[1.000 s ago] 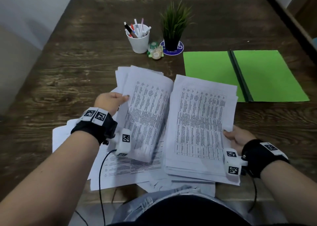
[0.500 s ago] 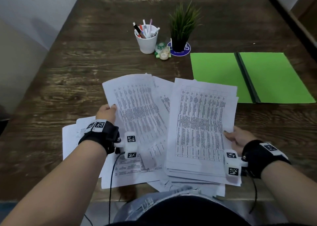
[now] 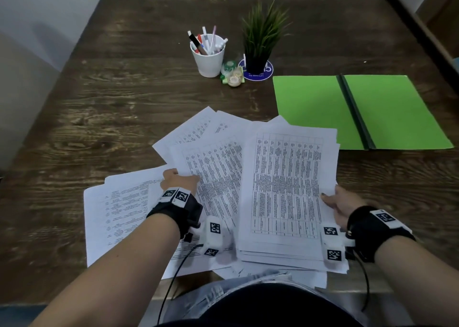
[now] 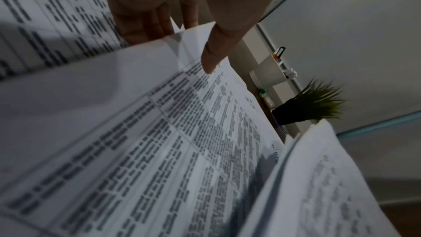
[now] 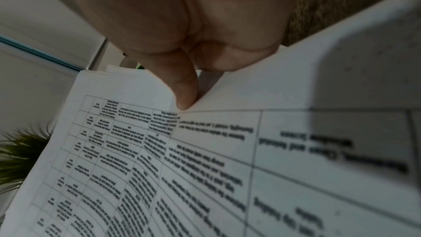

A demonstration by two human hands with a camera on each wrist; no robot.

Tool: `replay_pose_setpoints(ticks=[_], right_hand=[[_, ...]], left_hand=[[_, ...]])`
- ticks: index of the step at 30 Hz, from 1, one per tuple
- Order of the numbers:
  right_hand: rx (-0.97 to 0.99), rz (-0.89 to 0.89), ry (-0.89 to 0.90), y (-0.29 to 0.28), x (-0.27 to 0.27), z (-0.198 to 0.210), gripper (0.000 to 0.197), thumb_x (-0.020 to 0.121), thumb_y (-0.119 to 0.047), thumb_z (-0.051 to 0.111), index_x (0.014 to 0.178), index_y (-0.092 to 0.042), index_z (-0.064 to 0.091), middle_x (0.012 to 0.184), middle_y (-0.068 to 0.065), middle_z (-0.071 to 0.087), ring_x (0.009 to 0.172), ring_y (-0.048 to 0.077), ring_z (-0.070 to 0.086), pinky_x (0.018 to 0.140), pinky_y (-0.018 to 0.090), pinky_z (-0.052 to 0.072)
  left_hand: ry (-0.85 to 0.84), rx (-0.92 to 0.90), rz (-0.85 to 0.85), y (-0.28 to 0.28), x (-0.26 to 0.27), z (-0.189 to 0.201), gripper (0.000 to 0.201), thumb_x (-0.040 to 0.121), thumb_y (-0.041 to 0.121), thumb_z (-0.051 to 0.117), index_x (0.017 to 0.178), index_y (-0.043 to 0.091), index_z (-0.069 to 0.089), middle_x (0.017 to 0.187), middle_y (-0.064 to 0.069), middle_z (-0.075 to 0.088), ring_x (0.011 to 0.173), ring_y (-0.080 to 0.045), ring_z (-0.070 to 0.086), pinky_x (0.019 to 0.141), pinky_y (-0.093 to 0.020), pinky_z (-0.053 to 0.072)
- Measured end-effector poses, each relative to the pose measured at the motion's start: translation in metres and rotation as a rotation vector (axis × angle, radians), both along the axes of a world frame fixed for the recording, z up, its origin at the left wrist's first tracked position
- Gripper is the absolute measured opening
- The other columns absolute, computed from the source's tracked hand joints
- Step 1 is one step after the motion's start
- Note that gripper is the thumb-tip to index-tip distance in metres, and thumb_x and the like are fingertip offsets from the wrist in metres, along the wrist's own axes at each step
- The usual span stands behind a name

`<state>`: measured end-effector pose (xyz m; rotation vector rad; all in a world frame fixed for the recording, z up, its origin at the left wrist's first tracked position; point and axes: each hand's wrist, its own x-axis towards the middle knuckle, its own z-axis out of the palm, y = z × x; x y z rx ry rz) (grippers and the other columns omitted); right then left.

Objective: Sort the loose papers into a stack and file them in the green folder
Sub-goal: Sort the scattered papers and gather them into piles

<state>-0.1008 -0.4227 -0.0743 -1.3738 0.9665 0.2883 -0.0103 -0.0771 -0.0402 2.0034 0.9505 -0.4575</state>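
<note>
A thick stack of printed papers lies at the table's near edge, and my right hand grips its right side, thumb on top. My left hand pinches the left edge of a printed sheet, thumb above and fingers below. That sheet overlaps several loose sheets spread to the left and behind. The green folder lies open and flat at the right, beyond the stack.
A white cup of pens, a small potted plant on a blue coaster and a tape dispenser stand at the middle back. Bare dark wood table lies to the left. My lap is at the near edge.
My left hand has lowered and drawn its raised sheet back toward me and down over the loose pile. The right hand has kept its grip on the stack.
</note>
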Motion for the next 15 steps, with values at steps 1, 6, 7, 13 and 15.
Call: replay_pose_setpoints(ticks=[1, 6, 7, 13, 15], right_hand=[[-0.017, 0.009, 0.003, 0.002, 0.001, 0.001, 0.039, 0.094, 0.011, 0.039, 0.132, 0.002, 0.044, 0.117, 0.011, 0.055, 0.11, 0.023, 0.049, 0.103, 0.032, 0.032], [-0.06, 0.06, 0.026, 0.005, 0.007, -0.005, 0.04, 0.094, 0.01, 0.039, 0.133, 0.003, 0.044, 0.129, 0.02, 0.054, 0.122, 0.032, 0.049, 0.113, 0.05, 0.029], [-0.062, 0.064, 0.03, 0.003, 0.008, -0.006, 0.04, 0.094, 0.01, 0.039, 0.133, 0.002, 0.044, 0.134, 0.02, 0.052, 0.126, 0.034, 0.046, 0.113, 0.051, 0.028], [-0.08, 0.089, 0.042, 0.002, 0.008, -0.003, 0.042, 0.094, 0.008, 0.041, 0.134, -0.001, 0.044, 0.136, 0.017, 0.051, 0.129, 0.033, 0.045, 0.114, 0.049, 0.027], [-0.071, 0.083, 0.051, 0.002, 0.008, -0.002, 0.042, 0.094, 0.007, 0.041, 0.135, -0.002, 0.044, 0.137, 0.015, 0.05, 0.129, 0.032, 0.045, 0.115, 0.048, 0.027]], left_hand=[[-0.02, -0.052, 0.05, -0.003, 0.001, 0.0, 0.06, 0.08, 0.018, 0.071, 0.129, 0.014, 0.037, 0.127, -0.015, 0.049, 0.083, -0.026, 0.051, 0.067, -0.03, 0.04], [0.026, -0.156, 0.068, -0.009, 0.013, 0.0, 0.068, 0.081, 0.017, 0.072, 0.137, 0.009, 0.034, 0.139, -0.015, 0.046, 0.111, -0.031, 0.055, 0.094, -0.034, 0.045], [0.066, -0.132, -0.004, -0.01, 0.013, 0.001, 0.073, 0.083, 0.025, 0.07, 0.142, 0.008, 0.031, 0.144, -0.014, 0.042, 0.123, -0.031, 0.049, 0.103, -0.036, 0.041], [0.011, 0.047, -0.232, -0.019, 0.01, 0.009, 0.058, 0.092, 0.035, 0.056, 0.136, 0.002, 0.042, 0.14, -0.014, 0.048, 0.126, -0.03, 0.047, 0.098, -0.031, 0.038], [-0.092, 0.066, -0.209, -0.012, 0.012, 0.014, 0.046, 0.091, 0.031, 0.058, 0.128, 0.004, 0.052, 0.131, -0.014, 0.057, 0.119, -0.03, 0.053, 0.09, -0.031, 0.041]])
